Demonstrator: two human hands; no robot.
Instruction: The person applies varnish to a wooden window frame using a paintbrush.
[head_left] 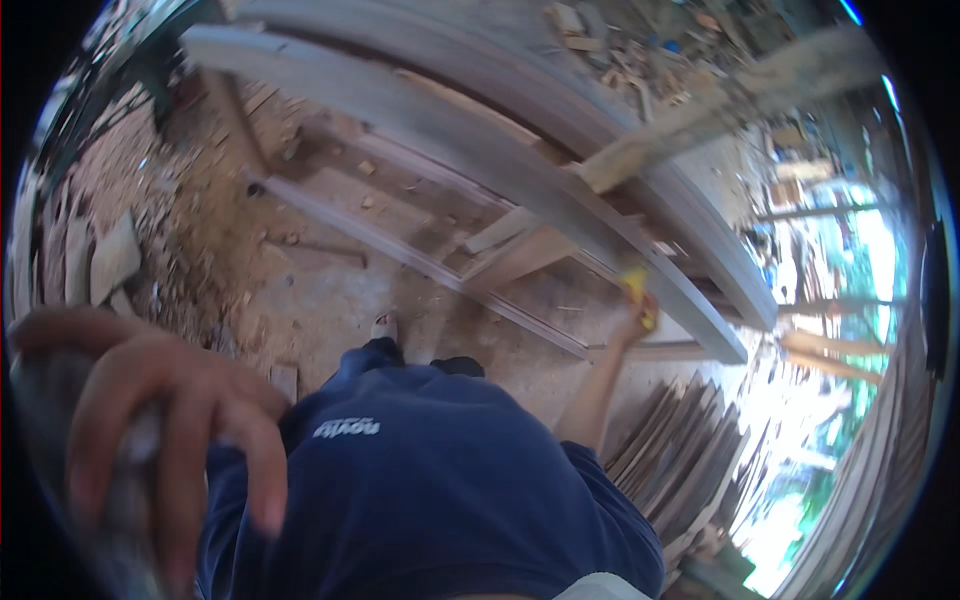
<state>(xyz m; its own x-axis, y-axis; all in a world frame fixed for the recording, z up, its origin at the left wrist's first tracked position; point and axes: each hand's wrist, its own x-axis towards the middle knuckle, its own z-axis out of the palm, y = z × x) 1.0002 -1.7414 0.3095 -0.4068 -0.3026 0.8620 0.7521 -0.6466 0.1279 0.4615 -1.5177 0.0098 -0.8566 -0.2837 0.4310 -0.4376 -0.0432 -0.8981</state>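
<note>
The right hand [632,317] grasps a yellow tool [635,281] just beside the near edge of a long wooden beam [470,145], toward its right end. The left hand [180,395] has bent fingers; whether it holds something, I cannot tell.

The long, grey-brown wooden beam [450,130] looks smooth and matt; the thick, slanting tan wooden plank [740,103] looks rougher. The navy-blue cloth shirt [430,500] is matt. The stacked thin brown boards [670,450] are rough wood. The small yellow object [634,282] is too blurred to tell its material.
</note>
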